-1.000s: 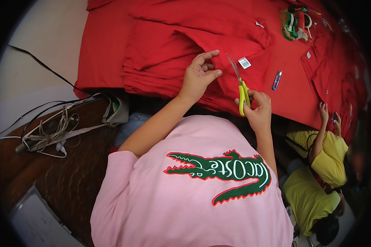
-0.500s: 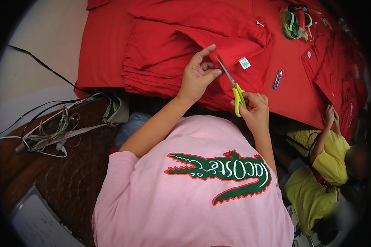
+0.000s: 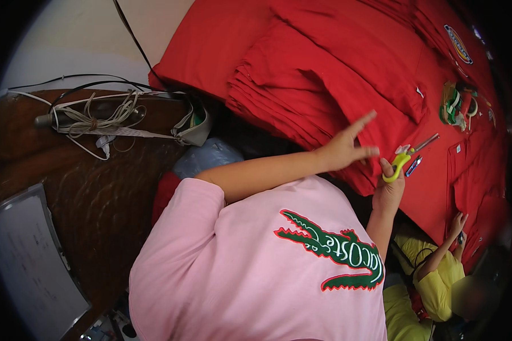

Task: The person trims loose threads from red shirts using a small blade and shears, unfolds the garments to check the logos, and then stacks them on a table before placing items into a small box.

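Observation:
My right hand (image 3: 388, 194) grips a pair of yellow-handled scissors (image 3: 402, 161) by the loops, their metal blades slanting up and right. Just left of them, my left hand (image 3: 338, 152) is held over the near edge of a red garment (image 3: 358, 91) with its fingers spread and nothing in them. That garment lies on a stack of folded red cloth (image 3: 267, 99). A white tag (image 3: 403, 150) shows by the scissors, partly hidden by them. Beyond my right hand, small blue thread snips (image 3: 414, 166) lie on the red surface.
Tape rolls and green items (image 3: 454, 107) stand at the far right. Another person in a yellow shirt (image 3: 441, 284) has a hand (image 3: 456, 225) at red cloth there. Left are bundled cables (image 3: 96, 116), a whiteboard (image 3: 34, 256) and a clear plastic bag (image 3: 207, 158).
The view has turned, shifting the cloth rightward. The scissors now point up and right instead of up and left. My left hand's fingers have spread wider.

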Motion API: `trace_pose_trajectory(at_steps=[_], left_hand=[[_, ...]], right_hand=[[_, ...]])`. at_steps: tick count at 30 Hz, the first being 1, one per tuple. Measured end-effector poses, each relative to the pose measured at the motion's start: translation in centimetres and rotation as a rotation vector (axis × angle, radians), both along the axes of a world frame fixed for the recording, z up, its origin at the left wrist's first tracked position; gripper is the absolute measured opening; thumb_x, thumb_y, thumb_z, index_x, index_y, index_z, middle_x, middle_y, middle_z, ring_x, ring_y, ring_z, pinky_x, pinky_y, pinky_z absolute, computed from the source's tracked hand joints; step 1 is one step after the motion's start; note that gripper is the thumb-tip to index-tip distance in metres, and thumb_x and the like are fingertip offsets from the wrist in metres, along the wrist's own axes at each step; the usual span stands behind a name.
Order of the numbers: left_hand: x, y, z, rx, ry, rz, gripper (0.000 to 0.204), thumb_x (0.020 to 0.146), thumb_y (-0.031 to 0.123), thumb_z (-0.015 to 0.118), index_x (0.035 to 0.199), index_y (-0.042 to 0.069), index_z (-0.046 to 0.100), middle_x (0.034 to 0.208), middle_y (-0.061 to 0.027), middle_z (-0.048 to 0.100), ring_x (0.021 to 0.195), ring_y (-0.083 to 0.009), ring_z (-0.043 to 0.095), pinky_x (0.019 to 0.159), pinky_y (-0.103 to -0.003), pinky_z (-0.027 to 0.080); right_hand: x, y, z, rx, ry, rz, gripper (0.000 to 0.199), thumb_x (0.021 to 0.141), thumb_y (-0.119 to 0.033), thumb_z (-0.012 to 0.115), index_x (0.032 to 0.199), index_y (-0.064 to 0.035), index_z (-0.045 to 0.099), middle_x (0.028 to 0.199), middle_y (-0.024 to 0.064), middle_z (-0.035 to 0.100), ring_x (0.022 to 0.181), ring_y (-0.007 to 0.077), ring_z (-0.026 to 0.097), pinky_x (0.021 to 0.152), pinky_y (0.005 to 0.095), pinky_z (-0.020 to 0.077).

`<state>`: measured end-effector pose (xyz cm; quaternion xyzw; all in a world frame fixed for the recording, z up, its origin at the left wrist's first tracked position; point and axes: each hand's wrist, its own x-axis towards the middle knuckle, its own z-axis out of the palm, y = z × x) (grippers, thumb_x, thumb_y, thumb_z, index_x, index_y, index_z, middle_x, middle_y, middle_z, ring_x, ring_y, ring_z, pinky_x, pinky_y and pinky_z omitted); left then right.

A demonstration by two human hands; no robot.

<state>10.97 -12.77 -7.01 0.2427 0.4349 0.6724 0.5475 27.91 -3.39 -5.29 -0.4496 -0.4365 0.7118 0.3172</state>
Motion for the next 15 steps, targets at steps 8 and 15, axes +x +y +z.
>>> trace_pose_trajectory(at_steps=[8,15], left_hand=[[-18.4,-5.7,-8.5,0.178,-0.211,1.067,0.074,0.1,0.055,0.058,0.157,0.014,0.035,0.154,-0.0067,0.044,0.102,-0.0181,0.057,0.094,-0.034,0.046],[-23.2,-12.1,-8.8,0.053,-0.221,1.156,0.09,0.097,0.068,0.05,0.156,0.002,0.033,0.155,-0.0205,0.036,0.134,-0.0334,0.044,0.116,-0.047,0.033]], right_hand=[[9.1,1.6,-0.7,0.006,-0.238,-0.136,0.033,0.086,-0.007,0.081,0.113,-0.0098,0.062,0.091,-0.0051,0.062,0.079,0.0076,0.062,0.073,0.0212,0.0493],[11.5,1.8,-5.9,-0.073,-0.344,-0.066,0.024,0.087,-0.011,0.082,0.103,-0.0125,0.064,0.085,-0.0057,0.062,0.069,0.0046,0.057,0.066,0.0216,0.0499]])
